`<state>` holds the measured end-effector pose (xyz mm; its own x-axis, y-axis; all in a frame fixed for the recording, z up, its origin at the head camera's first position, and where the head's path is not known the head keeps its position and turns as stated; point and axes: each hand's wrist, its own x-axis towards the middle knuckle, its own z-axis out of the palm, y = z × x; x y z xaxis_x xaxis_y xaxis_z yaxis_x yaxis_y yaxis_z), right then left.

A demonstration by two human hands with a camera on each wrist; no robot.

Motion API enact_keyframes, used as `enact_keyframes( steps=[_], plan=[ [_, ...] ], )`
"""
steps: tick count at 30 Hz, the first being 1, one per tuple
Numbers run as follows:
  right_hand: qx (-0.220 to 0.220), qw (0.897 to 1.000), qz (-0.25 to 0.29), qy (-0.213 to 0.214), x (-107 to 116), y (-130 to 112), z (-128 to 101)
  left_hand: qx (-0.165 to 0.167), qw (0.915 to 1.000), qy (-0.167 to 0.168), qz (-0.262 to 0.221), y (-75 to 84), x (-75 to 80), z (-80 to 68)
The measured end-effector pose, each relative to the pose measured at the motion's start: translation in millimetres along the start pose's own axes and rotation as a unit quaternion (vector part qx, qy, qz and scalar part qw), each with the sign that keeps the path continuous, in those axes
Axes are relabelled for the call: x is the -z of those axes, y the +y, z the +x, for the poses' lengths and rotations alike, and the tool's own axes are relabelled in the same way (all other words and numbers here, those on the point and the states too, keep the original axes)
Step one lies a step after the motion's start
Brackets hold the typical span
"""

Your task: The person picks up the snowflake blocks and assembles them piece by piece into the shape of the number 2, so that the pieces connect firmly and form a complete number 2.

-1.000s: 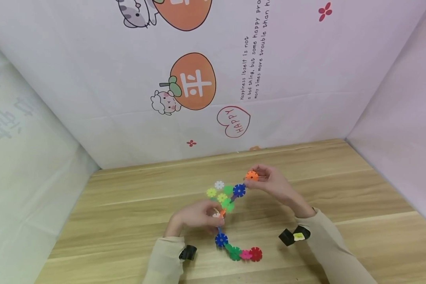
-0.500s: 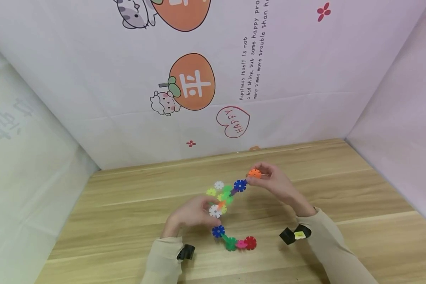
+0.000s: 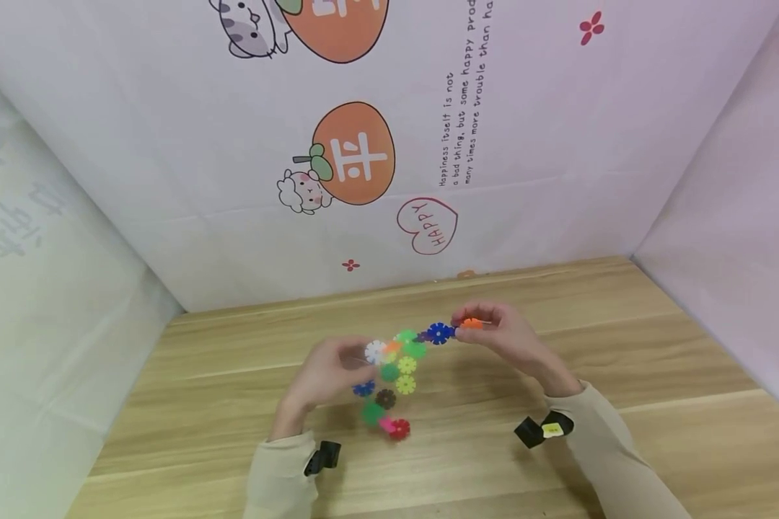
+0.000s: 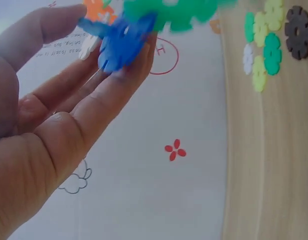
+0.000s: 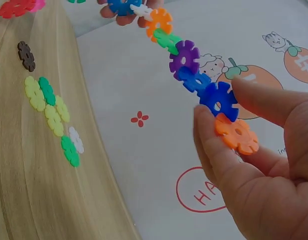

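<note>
Sleeves of my beige top frame the bottom of the head view. My left hand point(image 3: 327, 371) pinches the white-and-blue end of the snowflake-disc chain point(image 3: 422, 336), fingers curled round it, while a tail of blue, green, pink and red discs hangs down from that grip above the wooden table point(image 3: 623, 346). My right hand point(image 3: 503, 335) grips the chain's other end, thumb and fingers closed on the orange disc point(image 5: 237, 133) just past a blue one. The chain spans the gap between my hands, held off the tabletop. Loose discs point(image 5: 51, 112), yellow, green, white and dark brown, lie on the table beneath it. Beyond stands the printed backdrop point(image 3: 353, 155).
</note>
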<state>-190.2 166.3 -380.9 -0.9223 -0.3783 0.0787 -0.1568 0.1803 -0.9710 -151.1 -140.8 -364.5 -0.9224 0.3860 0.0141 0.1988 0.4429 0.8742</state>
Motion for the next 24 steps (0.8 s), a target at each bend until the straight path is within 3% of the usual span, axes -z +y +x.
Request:
enact_keyframes(
  steps=[10, 15, 18, 21, 24],
  plan=[
    [0.023, 0.994, -0.011, -0.104, 2.6, 5.6, 0.2, -0.026, 0.9983, 0.049, -0.016, 8.8, 5.8, -3.6],
    [0.029, 0.983, 0.005, -0.181, 1.5, 5.7, -0.7, -0.031, 0.9979, 0.056, -0.012, 13.7, 6.8, -5.6],
    [0.037, 0.975, -0.016, -0.217, -0.8, 4.6, -1.1, -0.042, 0.9979, 0.05, 0.003, 15.6, 6.2, -5.9],
    [0.053, 0.972, -0.051, -0.223, -6.1, 2.6, -1.3, -0.057, 0.9973, 0.038, 0.027, 15.6, 4.2, -5.3],
    [0.066, 0.974, -0.082, -0.201, -16.7, -0.4, -1.3, -0.074, 0.9957, 0.025, 0.049, 16.0, 1.3, -4.4]
  ],
)
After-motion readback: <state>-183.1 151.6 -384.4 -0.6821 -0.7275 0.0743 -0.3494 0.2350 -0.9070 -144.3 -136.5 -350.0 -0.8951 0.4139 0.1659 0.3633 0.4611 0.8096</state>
